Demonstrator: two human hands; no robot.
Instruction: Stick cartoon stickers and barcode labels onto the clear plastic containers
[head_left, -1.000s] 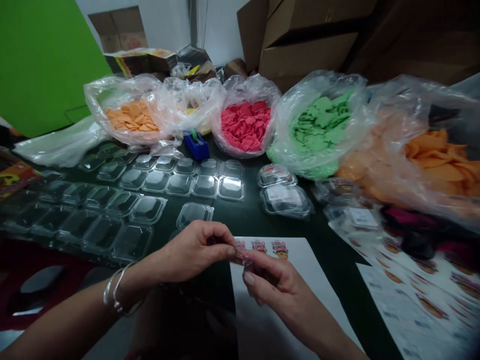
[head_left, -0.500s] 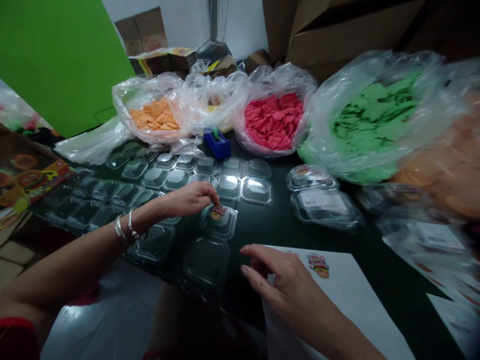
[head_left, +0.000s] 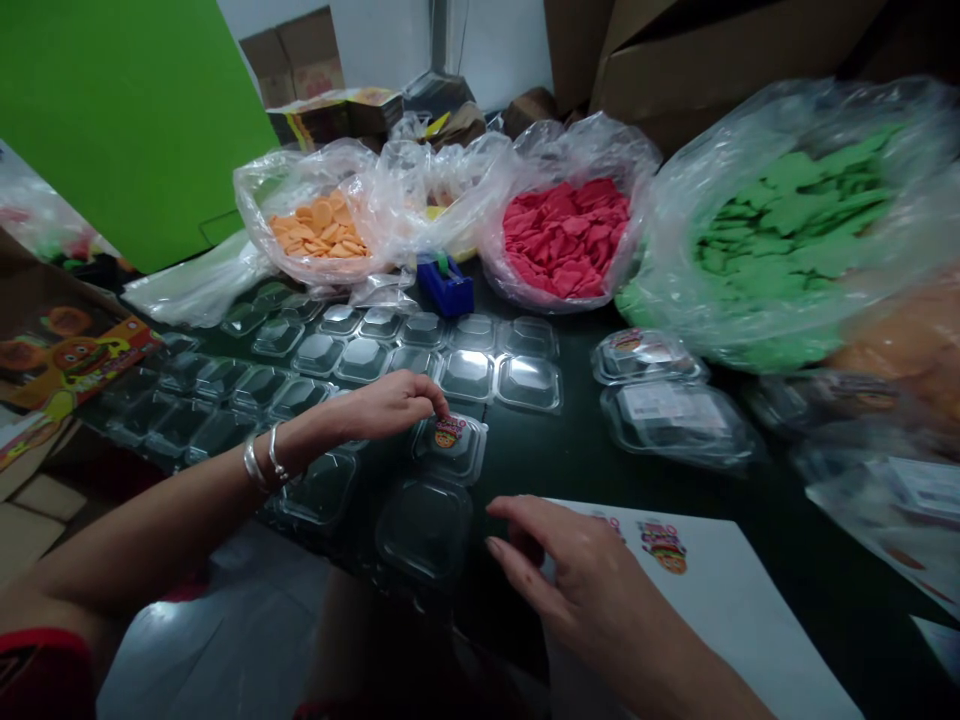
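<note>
My left hand point(head_left: 390, 403) reaches over rows of clear plastic clamshell boxes point(head_left: 360, 360) on a dark table. Its curled fingertips press a small colourful sticker point(head_left: 448, 433) onto the lid of one closed box point(head_left: 450, 448). My right hand point(head_left: 581, 580) hovers with fingers spread over the near corner of a white sticker sheet point(head_left: 697, 590), which carries two printed stickers point(head_left: 664, 545). An unlabelled clear box point(head_left: 424, 525) lies between both hands.
Open plastic bags hold orange pieces point(head_left: 319, 232), red pieces point(head_left: 570, 235) and green pieces point(head_left: 787, 220) along the back. A blue tape dispenser point(head_left: 446, 283) stands among them. Two labelled boxes point(head_left: 660, 395) lie right. Cardboard cartons point(head_left: 675, 60) and a green board point(head_left: 135, 120) stand behind.
A second ago both hands peeled a sticker off the sheet near me. My left hand then carried it out to a closed box and now presses it down; my right hand opened over the sheet.
</note>
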